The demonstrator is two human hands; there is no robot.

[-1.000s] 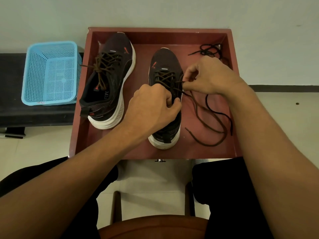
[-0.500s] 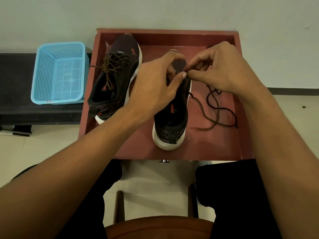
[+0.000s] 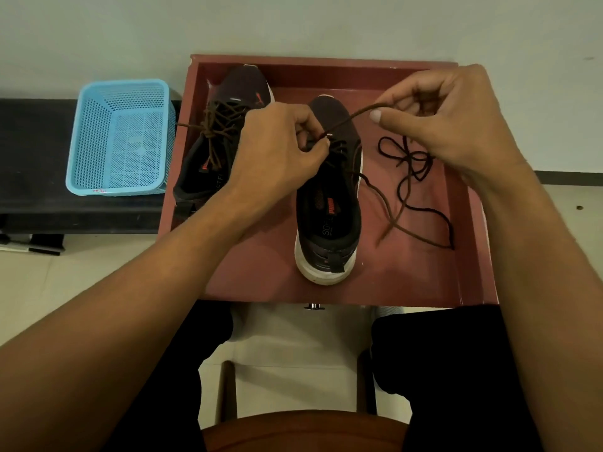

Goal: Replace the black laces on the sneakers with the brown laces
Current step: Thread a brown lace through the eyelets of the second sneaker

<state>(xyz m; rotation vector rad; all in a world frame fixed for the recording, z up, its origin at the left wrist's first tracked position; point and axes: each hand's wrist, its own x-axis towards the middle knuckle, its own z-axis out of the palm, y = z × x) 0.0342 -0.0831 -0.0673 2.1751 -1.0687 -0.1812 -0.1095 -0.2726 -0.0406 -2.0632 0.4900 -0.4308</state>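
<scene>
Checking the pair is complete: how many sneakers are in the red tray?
2. The brown-laced sneaker lies along the tray's left side; the half-laced sneaker stands mid-tray.

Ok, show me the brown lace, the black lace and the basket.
Brown lace [image 3: 346,120]: head view, middle of its taut raised stretch.
Black lace [image 3: 408,156]: head view, where its loose loops cross.
Basket [image 3: 137,148]: head view, bare mesh floor.
</scene>
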